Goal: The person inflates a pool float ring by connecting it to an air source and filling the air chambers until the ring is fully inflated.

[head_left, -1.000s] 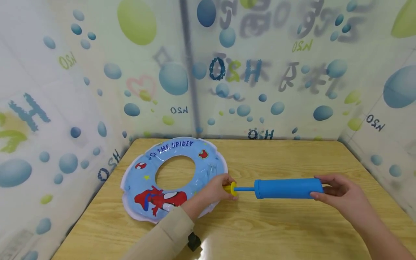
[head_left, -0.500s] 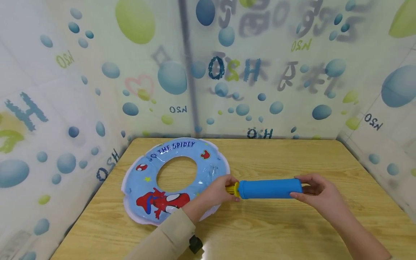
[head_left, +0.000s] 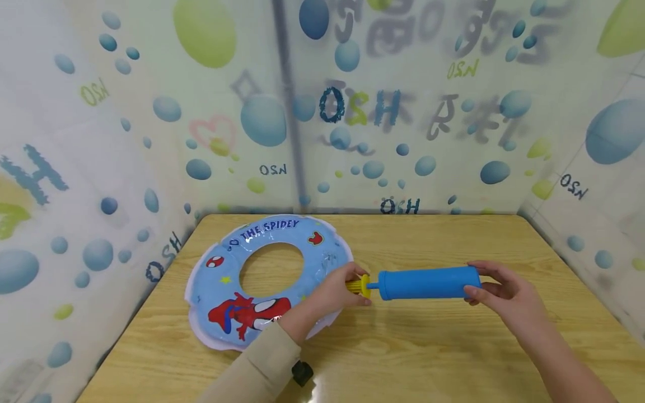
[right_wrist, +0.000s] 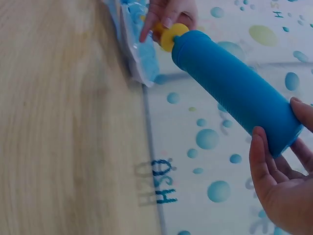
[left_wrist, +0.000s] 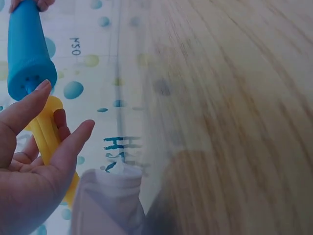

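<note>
A blue hand pump (head_left: 430,282) is held level above the table, its yellow handle (head_left: 358,286) on the left side. My left hand (head_left: 339,288) grips that handle; in the left wrist view the thumb and fingers lie around the yellow grip (left_wrist: 46,134). At the far end of the barrel (right_wrist: 239,88), my right hand (head_left: 511,296) holds it between thumb and fingers. Between handle and barrel a short piece of blue rod (head_left: 373,285) shows. A light-blue swim ring (head_left: 211,299) with a red cartoon figure lies on the table, partly behind my left hand and forearm.
The wooden table (head_left: 403,352) meets a patterned wall (head_left: 373,190) along its back edge. Walls with the same print rise on the left and right. A small black object (head_left: 302,373) sits beside my left sleeve.
A second ago the rod stuck out long. My right hand moved the barrel left until it met the handle, then drew it slightly right again. My left hand kept its grip.
</note>
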### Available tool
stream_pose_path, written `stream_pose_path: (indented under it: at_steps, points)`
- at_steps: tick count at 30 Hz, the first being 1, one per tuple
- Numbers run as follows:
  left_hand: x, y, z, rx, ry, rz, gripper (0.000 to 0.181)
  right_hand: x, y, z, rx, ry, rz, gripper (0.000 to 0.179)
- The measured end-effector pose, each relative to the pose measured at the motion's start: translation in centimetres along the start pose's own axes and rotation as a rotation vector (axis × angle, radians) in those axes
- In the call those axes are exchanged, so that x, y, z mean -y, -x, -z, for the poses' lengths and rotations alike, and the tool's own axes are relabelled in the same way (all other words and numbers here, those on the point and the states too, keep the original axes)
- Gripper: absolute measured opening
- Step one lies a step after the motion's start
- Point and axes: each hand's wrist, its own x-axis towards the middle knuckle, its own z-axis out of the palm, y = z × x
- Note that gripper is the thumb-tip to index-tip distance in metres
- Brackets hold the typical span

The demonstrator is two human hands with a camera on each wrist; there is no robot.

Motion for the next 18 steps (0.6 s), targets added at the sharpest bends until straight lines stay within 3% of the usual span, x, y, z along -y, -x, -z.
stream_pose_path:
  at_steps: [11, 14, 18]
  points:
    - [1.1, 0.3, 1.0, -0.026, -0.049, 0.035, 0.047, 0.0, 0.9, 4.4, -0.015, -0.091, 0.021, 0.040]
    - [1.3, 0.5, 1.3, -0.025, -0.036, 0.036, 0.047, -0.2, 1.1, 5.1, -0.040, -0.074, 0.042, 0.041]
    - [1.4, 0.7, 1.6, -0.025, -0.026, 0.024, 0.045, -0.3, 1.5, 6.4, -0.114, 0.030, 0.035, 0.044]
